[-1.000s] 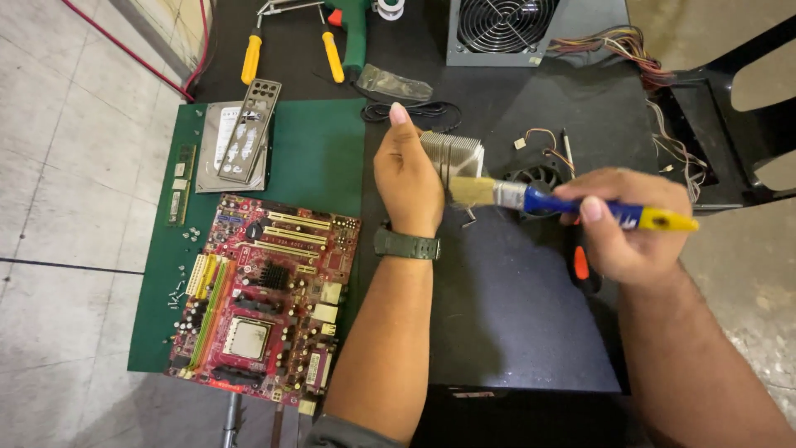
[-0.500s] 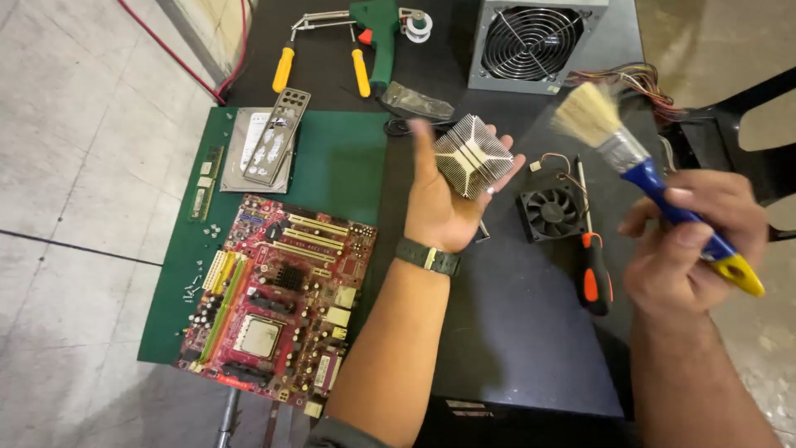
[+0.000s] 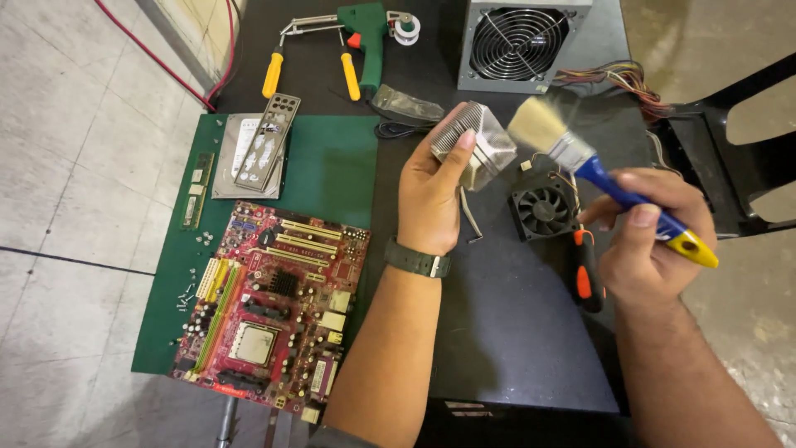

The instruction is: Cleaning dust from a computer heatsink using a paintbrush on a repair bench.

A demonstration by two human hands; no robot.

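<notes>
Item: metal heatsink [image 3: 474, 145], finned, silver. Held above the tabletop [image 3: 514, 332] in the left hand [image 3: 431, 195], the grip closed around its lower body, thumb laid along the finned side. It is tilted so that an open face is turned toward the brush, presumably to give the bristles access.

Item: paintbrush [image 3: 597, 178], blue handle with a yellow end. Gripped in the right hand [image 3: 651, 249], fingers wrapped round the handle, pale bristles raised just beside the heatsink; contact cannot be told, the bristles being blurred.

Below the hands: small black cooling fan [image 3: 543, 210] lying flat; screwdriver [image 3: 586, 278] with orange and black handle, partly covered by the right hand.

To the left: green mat [image 3: 332, 158] bearing a red motherboard [image 3: 274, 311], a metal port plate [image 3: 267, 141] laid over a drive, a memory stick [image 3: 195, 189] and loose screws.

At the far edge: power supply unit [image 3: 518, 41] with loose coloured wires, green glue gun [image 3: 369, 37], yellow-handled pliers [image 3: 307, 58].

Obstructions: none between brush and heatsink; the fan and screwdriver lie directly beneath, well apart from the raised work.
</notes>
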